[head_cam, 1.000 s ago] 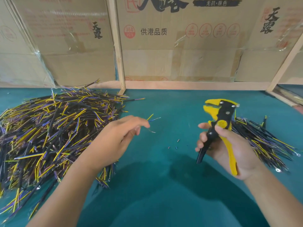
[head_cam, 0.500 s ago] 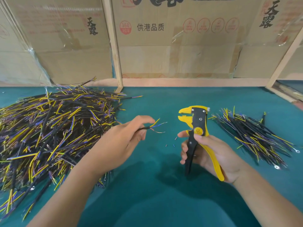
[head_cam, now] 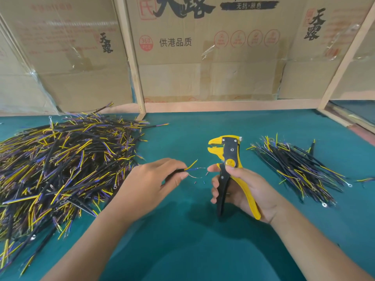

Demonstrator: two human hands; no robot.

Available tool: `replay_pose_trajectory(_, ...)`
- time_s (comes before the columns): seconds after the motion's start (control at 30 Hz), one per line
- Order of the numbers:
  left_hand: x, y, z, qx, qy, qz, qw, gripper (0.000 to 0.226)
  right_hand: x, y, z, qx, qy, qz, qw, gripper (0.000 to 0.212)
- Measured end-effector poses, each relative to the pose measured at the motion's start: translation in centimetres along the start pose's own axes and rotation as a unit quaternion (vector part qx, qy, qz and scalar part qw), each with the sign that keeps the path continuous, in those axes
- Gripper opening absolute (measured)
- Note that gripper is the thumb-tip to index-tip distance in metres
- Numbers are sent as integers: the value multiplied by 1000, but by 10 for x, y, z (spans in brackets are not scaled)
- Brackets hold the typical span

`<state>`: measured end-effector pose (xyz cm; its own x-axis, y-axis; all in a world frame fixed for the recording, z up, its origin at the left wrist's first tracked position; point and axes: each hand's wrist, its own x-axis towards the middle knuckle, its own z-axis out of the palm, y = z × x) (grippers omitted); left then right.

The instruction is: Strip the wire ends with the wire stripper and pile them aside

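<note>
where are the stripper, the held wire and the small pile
stripper (head_cam: 231, 151): head view, on its black head plate
held wire (head_cam: 191, 164): head view, on its yellow strand
small pile (head_cam: 296, 167): head view, on the middle of the pile

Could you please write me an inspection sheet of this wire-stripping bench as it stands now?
Surface: teal mat, a few cut insulation bits near the middle.
Job's things: large wire pile on the left, smaller pile on the right; yellow-and-black wire stripper upright.
Clutter: nothing seen.
Grippers: left hand pinches one wire, its ends fanned toward the stripper; right hand grips the stripper handles.
Cables: nothing seen beyond the job's wires.
Surroundings: cardboard boxes with printed characters behind a wooden frame.
</note>
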<state>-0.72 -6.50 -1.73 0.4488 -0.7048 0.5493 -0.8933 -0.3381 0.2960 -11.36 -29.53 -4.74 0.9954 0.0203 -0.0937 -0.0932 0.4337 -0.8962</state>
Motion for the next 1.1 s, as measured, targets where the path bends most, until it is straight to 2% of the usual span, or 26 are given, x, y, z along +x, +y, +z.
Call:
replay_pose_trajectory(0.4, 46, 18, 0, 48, 7, 95, 994, 32, 3, -1, 0, 37, -4, -3, 999, 49)
replay_pose_trajectory(0.47, 59, 25, 6, 5, -2, 65, 998, 28, 3, -2, 0, 40, -5, 0, 999, 48)
replay_pose_trajectory(0.5, 68, 30, 9, -57, -14, 16, 998, 26, 4, -2, 0, 45, -2, 2, 999, 47)
replay_pose_trajectory(0.53, 77, 36, 12, -149, -36, -51, 987, 25, 4, -2, 0, 49, 3, 6, 999, 46)
replay_pose_trajectory(0.57, 89, 44, 15, -251, -68, -122, 958, 24, 5, -2, -1, 53, 8, 10, 999, 44)
replay_pose_trajectory(0.63, 111, 63, 27, -401, -127, -231, 877, 25, 6, -1, -1, 60, 17, 18, 998, 35)
replay_pose_trajectory(0.7, 134, 82, 43, -451, -162, -285, 830, 22, 7, 0, -2, 64, 24, 23, 997, 28)
replay_pose_trajectory(0.77, 154, 97, 56, -480, -179, -317, 798, 17, 6, 1, -2, 75, 35, 35, 996, 24)
replay_pose_trajectory(0.97, 192, 115, 95, -505, -155, -346, 775, 13, 6, -2, -2, 83, 63, 63, 993, 17)
replay_pose_trajectory(1.1, 196, 111, 113, -477, -191, -361, 778, 13, 5, -3, -2, 94, 57, 69, 992, 16)
